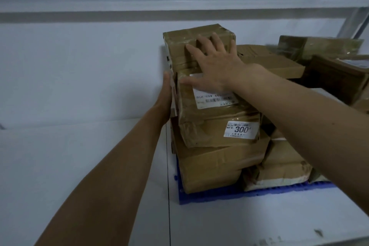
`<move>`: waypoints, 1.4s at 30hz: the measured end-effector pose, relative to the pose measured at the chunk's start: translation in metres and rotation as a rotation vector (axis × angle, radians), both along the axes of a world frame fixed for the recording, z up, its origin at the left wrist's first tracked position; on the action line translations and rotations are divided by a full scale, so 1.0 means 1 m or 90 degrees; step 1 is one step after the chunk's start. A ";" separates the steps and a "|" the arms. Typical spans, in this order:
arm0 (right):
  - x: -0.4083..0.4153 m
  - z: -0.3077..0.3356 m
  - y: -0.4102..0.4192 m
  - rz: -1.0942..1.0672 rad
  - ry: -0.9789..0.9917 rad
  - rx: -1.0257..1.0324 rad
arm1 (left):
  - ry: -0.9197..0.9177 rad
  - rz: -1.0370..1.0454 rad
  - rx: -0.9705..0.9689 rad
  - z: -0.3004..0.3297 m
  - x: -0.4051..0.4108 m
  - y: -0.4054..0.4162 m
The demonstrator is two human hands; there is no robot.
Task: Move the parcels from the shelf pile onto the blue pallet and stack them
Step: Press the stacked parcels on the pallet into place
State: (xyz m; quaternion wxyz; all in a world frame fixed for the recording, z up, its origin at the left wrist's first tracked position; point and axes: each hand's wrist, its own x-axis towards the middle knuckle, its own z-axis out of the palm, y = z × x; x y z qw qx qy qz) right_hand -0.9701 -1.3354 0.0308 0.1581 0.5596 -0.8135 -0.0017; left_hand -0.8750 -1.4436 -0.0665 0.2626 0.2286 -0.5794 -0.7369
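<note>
Right hand [214, 64] spread flat, fingers splayed, grip open, palm pressed on the top of the stack where the upper box [191, 46] meets the labelled box [211, 114] beneath. Left hand [166, 96] at 9 o'clock of the stack, flat against its side, fingers straight, grip open, clasping nothing. Stack of brown taped boxes standing on the blue pallet [209, 195], only the pallet's near edge showing at 6 o'clock. White shipping label [215, 99] on top of the labelled box, partly hidden under the right wrist; second label [240, 129] reading "300" on its front face. Larger crumpled carton [209, 168] below, carrying the rest. Low parcel [279, 168] with pale tape just beside it at 4 o'clock, also on the pallet. More boxes [275, 60] piled behind at 2 o'clock, one wrapped in shiny tape [319, 46], a dark carton [335, 80] near the right edge. Right forearm crossing in front of these, blocking the middle of that pile. Pale wall [79, 66] behind at 12 o'clock, pale floor [79, 166] at 7 o'clock, a thin dark seam [168, 195] running down it next to the pallet's left corner.
</note>
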 end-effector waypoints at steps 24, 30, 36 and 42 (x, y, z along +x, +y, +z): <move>0.062 -0.004 0.000 0.114 -0.130 0.102 | -0.137 0.092 0.147 -0.077 0.037 0.004; 0.073 -0.017 -0.008 0.074 -0.135 0.203 | -0.089 -0.065 0.164 -0.088 0.032 0.021; 0.071 -0.020 -0.004 0.056 -0.170 0.170 | -0.109 -0.085 0.148 -0.101 0.020 0.015; 0.071 -0.022 -0.002 0.053 -0.195 0.154 | -0.075 -0.099 0.141 -0.094 0.017 0.012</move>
